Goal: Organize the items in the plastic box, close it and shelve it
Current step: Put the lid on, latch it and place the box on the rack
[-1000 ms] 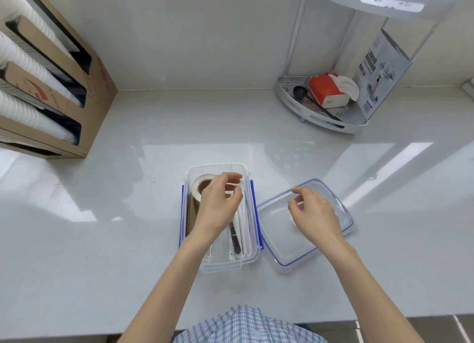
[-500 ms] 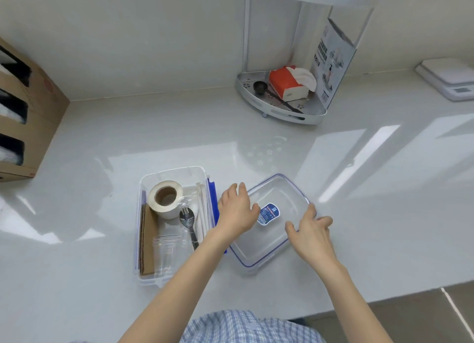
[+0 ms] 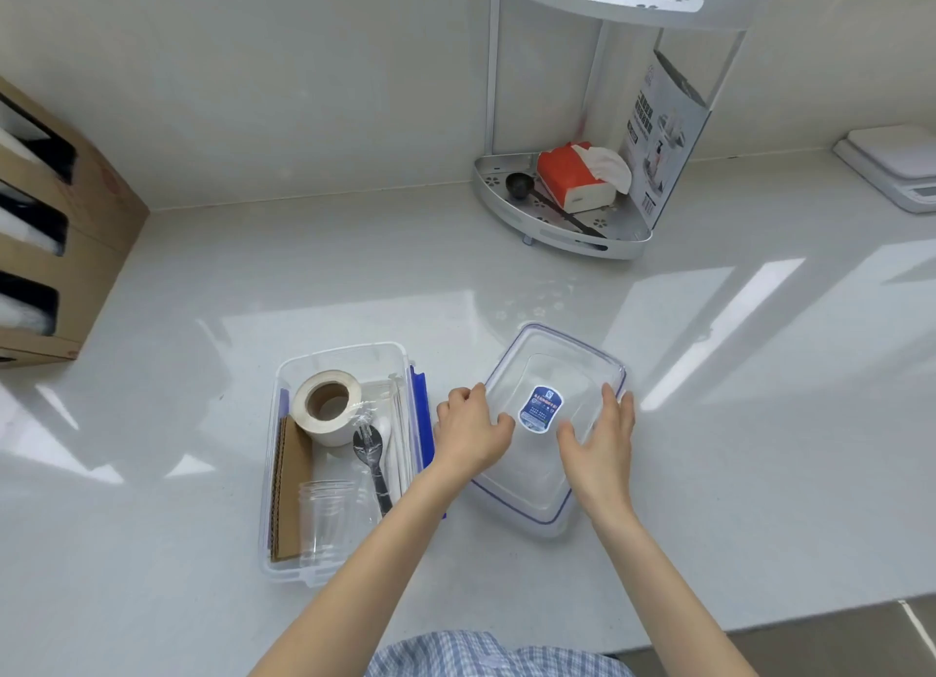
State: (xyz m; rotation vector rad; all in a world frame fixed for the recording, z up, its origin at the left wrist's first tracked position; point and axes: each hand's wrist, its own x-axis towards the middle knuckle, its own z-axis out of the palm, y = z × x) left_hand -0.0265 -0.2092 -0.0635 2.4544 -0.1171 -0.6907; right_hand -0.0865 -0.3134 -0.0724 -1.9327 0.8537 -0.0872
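Observation:
A clear plastic box (image 3: 390,359) with blue side clips stands open on the white counter. Inside it are a roll of tape (image 3: 328,405), a strip of brown cardboard (image 3: 289,489), a black wrapped spoon (image 3: 372,456) and a clear cup (image 3: 324,517) lying on its side. To its right lies the clear lid (image 3: 557,367) with a blue sticker. My left hand (image 3: 471,435) grips the lid's left edge and my right hand (image 3: 600,446) holds its right edge.
A metal corner shelf (image 3: 562,230) at the back holds a red tissue pack (image 3: 572,177), a black scoop and a printed card. A cardboard cup dispenser (image 3: 55,240) stands at the left. A white scale (image 3: 896,167) sits at the far right.
My left hand left the box and went to the lid. Both hands now grip the lid's edges, and its sticker shows. The view shifted right.

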